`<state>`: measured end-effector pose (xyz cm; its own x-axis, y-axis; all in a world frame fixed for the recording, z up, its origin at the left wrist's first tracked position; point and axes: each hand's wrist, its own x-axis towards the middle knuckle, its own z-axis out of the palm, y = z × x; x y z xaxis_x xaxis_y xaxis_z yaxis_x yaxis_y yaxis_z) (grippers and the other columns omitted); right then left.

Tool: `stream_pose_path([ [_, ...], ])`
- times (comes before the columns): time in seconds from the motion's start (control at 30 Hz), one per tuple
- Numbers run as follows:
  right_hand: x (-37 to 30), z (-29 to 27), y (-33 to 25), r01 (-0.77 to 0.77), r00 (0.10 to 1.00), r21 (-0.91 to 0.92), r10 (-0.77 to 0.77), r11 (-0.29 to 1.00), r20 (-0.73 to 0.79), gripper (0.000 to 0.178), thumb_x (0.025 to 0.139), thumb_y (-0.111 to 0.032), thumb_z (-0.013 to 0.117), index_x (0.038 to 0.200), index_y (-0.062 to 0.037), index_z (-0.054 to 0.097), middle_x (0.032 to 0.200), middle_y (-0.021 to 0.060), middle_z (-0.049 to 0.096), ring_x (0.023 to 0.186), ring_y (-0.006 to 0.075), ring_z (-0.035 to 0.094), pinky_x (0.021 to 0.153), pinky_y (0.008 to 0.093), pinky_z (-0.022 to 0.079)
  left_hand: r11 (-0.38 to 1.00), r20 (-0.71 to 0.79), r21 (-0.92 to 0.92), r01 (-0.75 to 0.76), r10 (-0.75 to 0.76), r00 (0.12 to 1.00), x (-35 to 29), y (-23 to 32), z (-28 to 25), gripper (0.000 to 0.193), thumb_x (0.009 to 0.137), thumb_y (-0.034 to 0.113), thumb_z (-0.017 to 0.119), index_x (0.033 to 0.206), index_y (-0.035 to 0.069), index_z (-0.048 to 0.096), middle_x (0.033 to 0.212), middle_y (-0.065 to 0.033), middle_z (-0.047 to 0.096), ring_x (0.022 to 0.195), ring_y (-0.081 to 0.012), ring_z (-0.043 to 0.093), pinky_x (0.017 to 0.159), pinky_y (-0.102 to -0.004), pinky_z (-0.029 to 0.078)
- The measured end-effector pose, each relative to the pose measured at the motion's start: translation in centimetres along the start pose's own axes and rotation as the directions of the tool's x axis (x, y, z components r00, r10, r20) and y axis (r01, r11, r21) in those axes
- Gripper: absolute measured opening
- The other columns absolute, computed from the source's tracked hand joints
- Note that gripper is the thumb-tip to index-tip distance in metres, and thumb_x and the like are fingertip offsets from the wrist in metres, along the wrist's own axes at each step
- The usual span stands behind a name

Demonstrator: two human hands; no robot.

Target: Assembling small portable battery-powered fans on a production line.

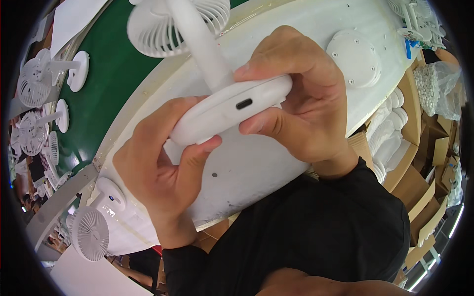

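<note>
The left hand (155, 158) and right hand (316, 98) pinched the white round plastic fan base (219, 112), which seemingly needed even thumb pressure.

The person wears a black, long-sleeved cloth top (306, 232) that fills the lower centre and lower right of the frame. Its right sleeve (380, 202) looks loose, with soft creases toward the cuff near the wrist; its left sleeve (185, 261), left of centre at the bottom, also ends near the wrist. The left hand (148, 153) and right hand (316, 108) are bare from cuff to fingertips.
</note>
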<state>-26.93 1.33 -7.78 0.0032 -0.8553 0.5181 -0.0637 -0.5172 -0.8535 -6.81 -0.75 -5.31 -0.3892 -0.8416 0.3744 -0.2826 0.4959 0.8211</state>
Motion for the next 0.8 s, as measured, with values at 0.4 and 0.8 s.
stream_pose_path([
  [0.4,1.7,-0.2,2.8,0.374,0.926,-0.048,-0.37,0.926,0.078,0.037,0.074,-0.009,0.081,0.108,-0.0063,0.066,0.101,0.0067,0.055,0.089,0.0188,0.054,0.081,0.0264,0.044,0.492,-0.252,-0.867,-0.078,-0.298,0.921,2.7,-3.7,5.7,0.047,0.104,0.036,0.033,0.082,0.003,0.058,0.081,-0.0102,0.061,0.083,-0.0214,0.056,0.086,-0.0331,0.043],
  [0.8,4.1,0.1,4.2,-0.154,0.868,0.256,0.007,0.954,0.496,0.049,0.087,-0.011,0.067,0.134,-0.0067,0.053,0.128,0.0134,0.051,0.121,0.0266,0.047,0.105,0.0372,0.036,0.772,-0.794,-0.339,-0.538,0.072,0.604,5.5,-4.7,4.9,0.042,0.105,0.033,0.027,0.082,0.007,0.051,0.061,-0.0068,0.053,0.06,-0.0159,0.048,0.063,-0.0265,0.042],
])
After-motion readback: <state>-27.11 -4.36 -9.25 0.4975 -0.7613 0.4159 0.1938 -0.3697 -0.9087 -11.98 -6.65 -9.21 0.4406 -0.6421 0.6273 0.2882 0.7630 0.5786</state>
